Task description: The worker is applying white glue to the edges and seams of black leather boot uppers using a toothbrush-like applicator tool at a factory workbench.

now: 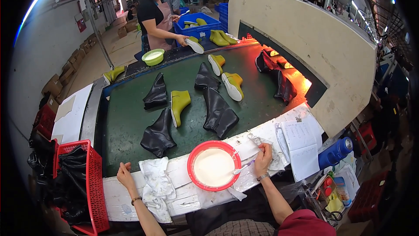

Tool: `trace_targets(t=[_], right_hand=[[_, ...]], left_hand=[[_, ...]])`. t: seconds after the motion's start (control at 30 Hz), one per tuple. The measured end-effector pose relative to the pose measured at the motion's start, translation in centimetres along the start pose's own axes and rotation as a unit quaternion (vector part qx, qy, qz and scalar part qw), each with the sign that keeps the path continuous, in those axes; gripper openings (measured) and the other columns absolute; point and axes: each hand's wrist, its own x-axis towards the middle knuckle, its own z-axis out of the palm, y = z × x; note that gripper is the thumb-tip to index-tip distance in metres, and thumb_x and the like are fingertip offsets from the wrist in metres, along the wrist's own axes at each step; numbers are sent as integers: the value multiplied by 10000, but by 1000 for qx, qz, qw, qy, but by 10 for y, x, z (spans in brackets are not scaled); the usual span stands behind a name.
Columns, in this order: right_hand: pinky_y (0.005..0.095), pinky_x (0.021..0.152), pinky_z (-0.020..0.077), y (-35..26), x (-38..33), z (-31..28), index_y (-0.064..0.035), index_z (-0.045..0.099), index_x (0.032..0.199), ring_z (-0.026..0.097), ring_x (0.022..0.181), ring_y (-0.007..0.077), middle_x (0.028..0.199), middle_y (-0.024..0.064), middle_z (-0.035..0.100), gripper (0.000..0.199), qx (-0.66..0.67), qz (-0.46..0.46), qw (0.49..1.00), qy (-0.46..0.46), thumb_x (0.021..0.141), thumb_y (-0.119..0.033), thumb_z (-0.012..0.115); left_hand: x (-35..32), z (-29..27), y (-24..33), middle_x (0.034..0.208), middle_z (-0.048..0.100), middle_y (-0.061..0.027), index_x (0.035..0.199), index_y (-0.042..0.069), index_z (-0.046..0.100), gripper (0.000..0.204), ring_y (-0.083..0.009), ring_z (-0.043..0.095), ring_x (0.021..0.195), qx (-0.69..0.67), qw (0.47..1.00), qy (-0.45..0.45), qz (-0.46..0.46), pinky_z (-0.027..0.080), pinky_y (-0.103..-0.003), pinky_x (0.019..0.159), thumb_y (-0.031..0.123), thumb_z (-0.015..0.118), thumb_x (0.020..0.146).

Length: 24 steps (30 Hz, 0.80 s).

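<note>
My left hand hovers over the table's left part by the conveyor, fingers loosely curled, tips apart, and nothing visible in it. My right hand is closed around the purple handle of a brush, beside a crumpled stained rag. The brush's pale end reaches over the rim of a red bowl of creamy white liquid. Black boot uppers and yellow-green foot-shaped forms with white soles lie on the green conveyor belt.
A red basket of black uppers stands at left. White cloths lie beside the bowl. At right are an open notebook and a blue flask. A beige heating tunnel glows red over the belt. Opposite, a person holds a form.
</note>
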Motion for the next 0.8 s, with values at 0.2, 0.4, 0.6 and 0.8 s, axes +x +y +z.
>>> trace_targets(t=[0.2, 0.4, 0.6, 0.8], right_hand=[[357, 797, 458, 0, 0, 1, 0, 563, 905, 553, 825, 281, 879, 133, 553, 133, -16, 4, 1000, -3, 843, 30, 450], [349, 754, 446, -1, -1, 0, 1, 560, 905, 529, 793, 271, 863, 124, 528, 147, -7, -2, 1000, -6, 839, 51, 439], [321, 685, 397, 1, -1, 1, -11, 553, 909, 441, 731, 208, 834, 81, 466, 170, 22, 5, 1000, 4, 810, 61, 435], [308, 673, 378, -1, -1, 0, -14, 546, 904, 413, 722, 187, 818, 64, 439, 200, 10, 17, 1000, -3, 784, 82, 420]], left_hand=[[1, -1, -3, 738, 735, -79, 900, -18, 785, 526, -140, 644, 647, 9, 1000, -7, -8, 503, -302, 616, 371, 482, 1083], [0, 0, -2, 748, 742, -83, 897, -19, 785, 523, -140, 648, 650, 3, 1000, -5, -7, 506, -303, 616, 368, 486, 1082], [1, 0, -3, 729, 726, -81, 909, -20, 786, 539, -138, 631, 641, 9, 1000, -2, 5, 482, -302, 605, 392, 482, 1080], [1, 0, -5, 738, 737, -88, 900, -18, 786, 525, -152, 652, 649, 9, 1000, -2, 1, 513, -311, 630, 369, 481, 1082]])
